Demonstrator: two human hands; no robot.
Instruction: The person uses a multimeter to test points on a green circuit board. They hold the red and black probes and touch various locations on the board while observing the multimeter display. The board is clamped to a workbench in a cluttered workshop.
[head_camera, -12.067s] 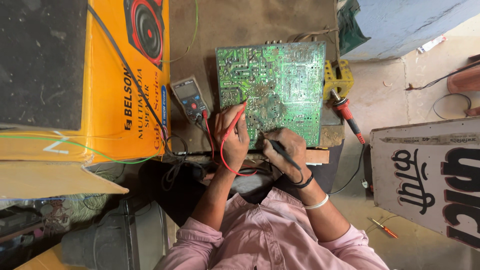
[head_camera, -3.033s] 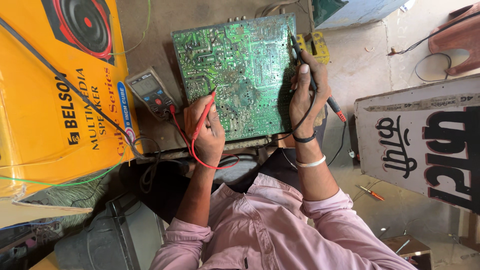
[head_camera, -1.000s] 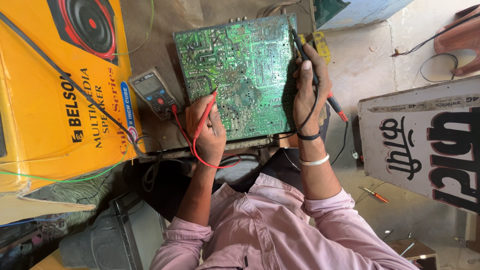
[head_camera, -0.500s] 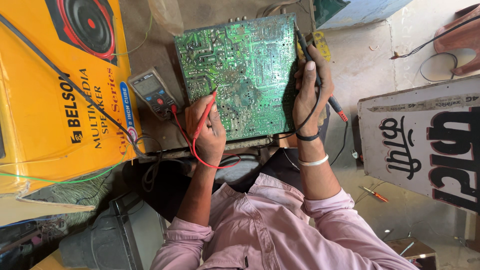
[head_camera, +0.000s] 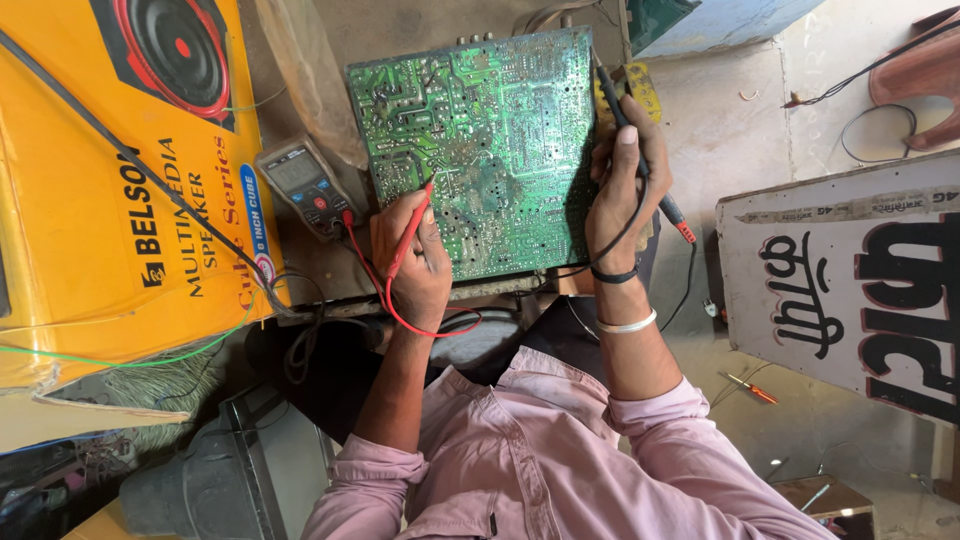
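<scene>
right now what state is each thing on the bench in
green printed circuit board: lying flat, solder side up
red probe: gripped in left hand, tip on the board
black probe: held in right hand, at the board's right edge
grey multimeter: face up, leads plugged in; display unreadable
orange-handled screwdriver: lying on the floor, untouched

A big yellow speaker carton (head_camera: 120, 190) lies at the left. A grey-green cable (head_camera: 130, 160) crosses its top. Far right of the carton, a white signboard (head_camera: 850, 290) with black letters leans, and a small red screwdriver (head_camera: 748, 388) lies on the floor below it.
</scene>
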